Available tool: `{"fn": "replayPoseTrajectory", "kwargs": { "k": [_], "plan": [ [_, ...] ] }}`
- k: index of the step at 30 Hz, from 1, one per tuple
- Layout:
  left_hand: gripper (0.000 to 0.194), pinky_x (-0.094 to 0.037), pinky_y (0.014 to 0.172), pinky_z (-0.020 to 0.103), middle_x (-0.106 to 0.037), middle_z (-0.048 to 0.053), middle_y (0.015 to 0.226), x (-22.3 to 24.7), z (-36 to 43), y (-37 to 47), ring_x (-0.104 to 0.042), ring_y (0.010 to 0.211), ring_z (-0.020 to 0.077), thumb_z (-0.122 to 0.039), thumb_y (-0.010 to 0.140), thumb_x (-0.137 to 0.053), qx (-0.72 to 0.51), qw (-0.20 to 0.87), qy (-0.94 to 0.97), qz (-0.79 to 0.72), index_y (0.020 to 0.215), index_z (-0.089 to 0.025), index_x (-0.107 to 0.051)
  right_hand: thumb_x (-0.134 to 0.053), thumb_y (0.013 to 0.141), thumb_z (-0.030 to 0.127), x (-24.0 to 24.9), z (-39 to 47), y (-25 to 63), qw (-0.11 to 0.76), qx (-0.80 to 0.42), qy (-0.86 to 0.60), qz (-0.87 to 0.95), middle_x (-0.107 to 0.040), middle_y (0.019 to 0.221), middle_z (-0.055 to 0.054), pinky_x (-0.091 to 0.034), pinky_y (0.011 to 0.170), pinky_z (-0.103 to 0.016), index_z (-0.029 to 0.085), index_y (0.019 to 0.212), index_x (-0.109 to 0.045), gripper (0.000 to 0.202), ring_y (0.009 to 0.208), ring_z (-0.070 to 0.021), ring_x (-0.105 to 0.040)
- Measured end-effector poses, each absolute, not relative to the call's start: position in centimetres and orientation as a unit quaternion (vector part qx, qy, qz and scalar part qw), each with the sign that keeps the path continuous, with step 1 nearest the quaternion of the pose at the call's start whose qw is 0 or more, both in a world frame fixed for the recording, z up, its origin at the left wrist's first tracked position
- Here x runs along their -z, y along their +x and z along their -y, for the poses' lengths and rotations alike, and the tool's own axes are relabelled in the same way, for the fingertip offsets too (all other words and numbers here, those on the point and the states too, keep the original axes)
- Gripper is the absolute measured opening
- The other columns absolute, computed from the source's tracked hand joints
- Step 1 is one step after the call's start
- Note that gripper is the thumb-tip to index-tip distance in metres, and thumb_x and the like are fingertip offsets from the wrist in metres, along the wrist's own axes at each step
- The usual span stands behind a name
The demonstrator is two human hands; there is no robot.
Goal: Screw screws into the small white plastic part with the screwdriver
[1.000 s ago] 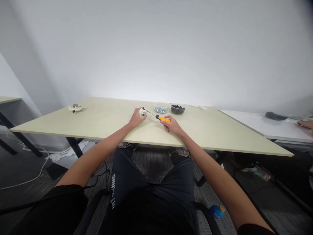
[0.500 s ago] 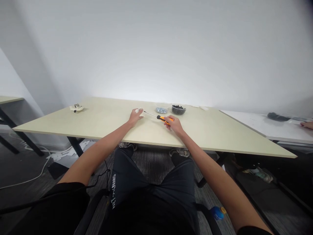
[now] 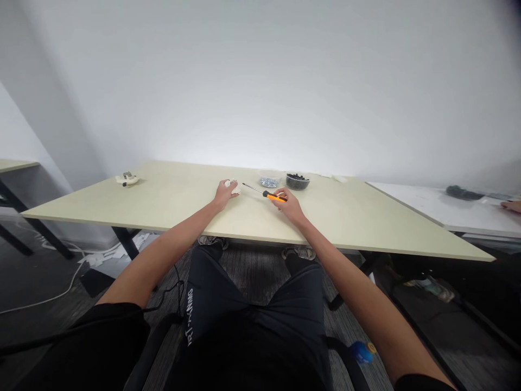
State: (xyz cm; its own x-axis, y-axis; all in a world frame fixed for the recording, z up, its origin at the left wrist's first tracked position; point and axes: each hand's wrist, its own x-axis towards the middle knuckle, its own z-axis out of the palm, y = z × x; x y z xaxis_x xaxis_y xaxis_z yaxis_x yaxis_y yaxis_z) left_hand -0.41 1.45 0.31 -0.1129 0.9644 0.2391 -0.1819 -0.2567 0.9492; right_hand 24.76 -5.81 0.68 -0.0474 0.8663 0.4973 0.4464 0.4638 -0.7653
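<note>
My left hand [image 3: 223, 195] is closed on a small white part [image 3: 234, 186] above the pale table. In my right hand [image 3: 290, 206] is a screwdriver [image 3: 277, 197] with an orange and black handle. Its thin metal shaft points left toward the white part, and its tip is apart from it. Behind my hands stand a clear tub of silvery screws [image 3: 269, 182] and a clear bowl of black pieces [image 3: 297, 182].
A white assembly with a metal piece [image 3: 127, 179] lies at the table's left [image 3: 171, 209]. On the white table [image 3: 423, 206] at the right are a dark bundle [image 3: 464, 193] and another person's hand [image 3: 511, 206].
The screwdriver's tip has drawn slightly right, away from the white part, and its handle has shifted in my right hand. My left hand has barely moved.
</note>
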Motion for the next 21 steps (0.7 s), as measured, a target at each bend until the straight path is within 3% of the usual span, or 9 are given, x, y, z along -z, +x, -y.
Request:
{"fn": "replayPoseTrajectory", "kwargs": {
  "k": [6,13,21],
  "plan": [
    [0.048,-0.056,0.079,0.032,-0.055,0.011,0.120,-0.1,-2.0,-0.7,-0.061,0.100,0.0185,-0.027,0.074,-0.071,-0.641,0.428,0.476,-0.423,0.114,-0.020,-0.046,-0.063,0.071,0.029,-0.8,5.6,24.9,0.492,-0.171,-0.474,0.710,-0.064,0.098,-0.005,-0.043,0.083,-0.037,0.022,0.096,-0.059,0.026,0.091,-0.0225,-0.057],
    [0.047,-0.048,0.085,0.030,-0.057,0.011,0.121,0.2,-2.6,-1.3,-0.059,0.103,0.0198,-0.039,0.077,-0.068,-0.638,0.373,0.485,-0.468,0.117,-0.019,-0.051,-0.065,0.073,0.029,-0.7,5.6,24.7,0.489,-0.164,-0.485,0.706,-0.064,0.105,-0.007,-0.042,0.086,-0.036,0.020,0.096,-0.066,0.025,0.093,-0.0218,-0.057],
    [0.079,-0.048,0.082,0.026,-0.053,0.012,0.121,0.6,-3.1,-1.2,-0.058,0.104,0.0185,-0.025,0.068,-0.073,-0.636,0.363,0.467,-0.495,0.135,-0.019,-0.032,-0.063,0.077,0.030,-0.7,5.6,24.6,0.480,-0.153,-0.487,0.714,-0.064,0.102,-0.006,-0.042,0.084,-0.034,0.020,0.096,-0.066,0.022,0.091,-0.0208,-0.057]
  ]
}}
